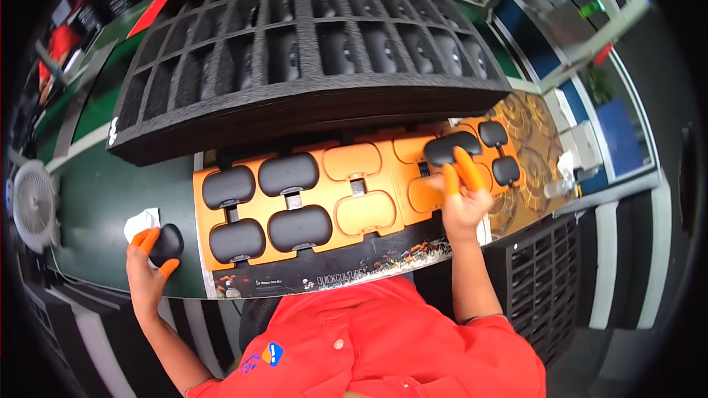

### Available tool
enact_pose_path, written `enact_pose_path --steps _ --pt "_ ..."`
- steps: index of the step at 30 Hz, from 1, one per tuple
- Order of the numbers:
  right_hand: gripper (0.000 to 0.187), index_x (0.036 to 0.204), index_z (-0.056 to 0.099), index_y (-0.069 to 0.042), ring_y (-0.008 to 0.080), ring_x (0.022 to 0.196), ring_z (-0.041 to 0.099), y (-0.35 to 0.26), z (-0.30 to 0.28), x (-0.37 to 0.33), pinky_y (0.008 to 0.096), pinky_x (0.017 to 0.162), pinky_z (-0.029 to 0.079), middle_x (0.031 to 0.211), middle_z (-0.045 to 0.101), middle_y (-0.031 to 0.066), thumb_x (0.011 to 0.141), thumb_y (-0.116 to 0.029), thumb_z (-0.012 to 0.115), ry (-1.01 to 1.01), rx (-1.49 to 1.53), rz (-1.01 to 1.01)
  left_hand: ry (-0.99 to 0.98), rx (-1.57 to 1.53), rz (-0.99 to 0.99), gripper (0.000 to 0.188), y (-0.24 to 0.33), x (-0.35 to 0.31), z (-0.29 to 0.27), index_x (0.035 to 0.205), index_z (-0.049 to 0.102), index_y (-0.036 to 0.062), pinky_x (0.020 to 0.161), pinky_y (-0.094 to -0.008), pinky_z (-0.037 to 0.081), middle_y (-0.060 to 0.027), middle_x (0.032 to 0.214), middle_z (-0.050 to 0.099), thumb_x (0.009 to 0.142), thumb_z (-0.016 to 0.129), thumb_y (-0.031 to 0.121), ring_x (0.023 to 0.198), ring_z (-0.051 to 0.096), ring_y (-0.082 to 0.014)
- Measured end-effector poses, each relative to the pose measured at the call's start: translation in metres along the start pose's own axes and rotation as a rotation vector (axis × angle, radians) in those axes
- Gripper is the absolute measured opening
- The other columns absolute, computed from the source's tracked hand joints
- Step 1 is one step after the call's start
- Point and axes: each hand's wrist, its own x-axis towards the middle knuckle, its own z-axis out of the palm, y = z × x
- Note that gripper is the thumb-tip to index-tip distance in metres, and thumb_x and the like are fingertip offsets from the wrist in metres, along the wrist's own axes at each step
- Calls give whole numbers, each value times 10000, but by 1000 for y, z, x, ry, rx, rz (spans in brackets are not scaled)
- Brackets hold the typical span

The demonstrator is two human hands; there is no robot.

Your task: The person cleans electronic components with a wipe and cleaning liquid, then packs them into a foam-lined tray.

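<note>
My left hand (149,264), with orange finger covers, curls around a small black oval case (169,243) at the left end of the table. A crumpled white cloth (142,222) lies against those fingers. My right hand (466,200), also in orange finger covers, is over the right part of an orange tray (324,210). Its fingertips touch a second black case (451,148), which lies askew across the recess edges; its exact grip is partly hidden. Several larger black cases (300,228) fill the tray's left recesses, while the middle ones show bare orange.
Behind the tray stands a large black foam block (310,103) with rows of pockets holding dark pieces. Two small black pieces (506,170) sit at the tray's right end. A white fan (35,205) stands at far left, and a small clear container (554,189) at right.
</note>
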Motion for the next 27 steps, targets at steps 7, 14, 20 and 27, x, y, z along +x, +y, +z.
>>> enact_pose_path --steps 7,14,20,27 --pt "313 1099 599 16 39 763 544 29 11 12 176 659 423 896 636 60 795 -14 663 -263 -476 49 391 -91 -59 660 42 -16 -14 1178 552 29 902 -350 406 -141 1106 561 556 771 19 1031 526 -266" --pt "309 1038 634 -25 200 699 591 26 -11 51 280 633 455 864 649 85 738 -69 694 -333 -736 -512 -58 -106 624 613 208 52 64 1163 558 44 824 -399 413 -158 1041 582 641 767 287 967 539 -303" --pt "319 1032 635 -31 269 768 607 23 -22 68 319 676 474 890 649 115 720 -70 689 -553 -692 -423 -151 -41 671 539 238 97 135 1112 584 62 774 -413 414 -143 909 587 658 757 297 877 546 -322" --pt "279 1003 647 -33 264 749 633 -58 -11 128 304 675 491 867 658 117 729 -73 689 -549 -309 -713 -380 -149 578 508 227 107 145 1084 599 76 770 -402 436 -146 965 618 660 752 313 876 566 -334"
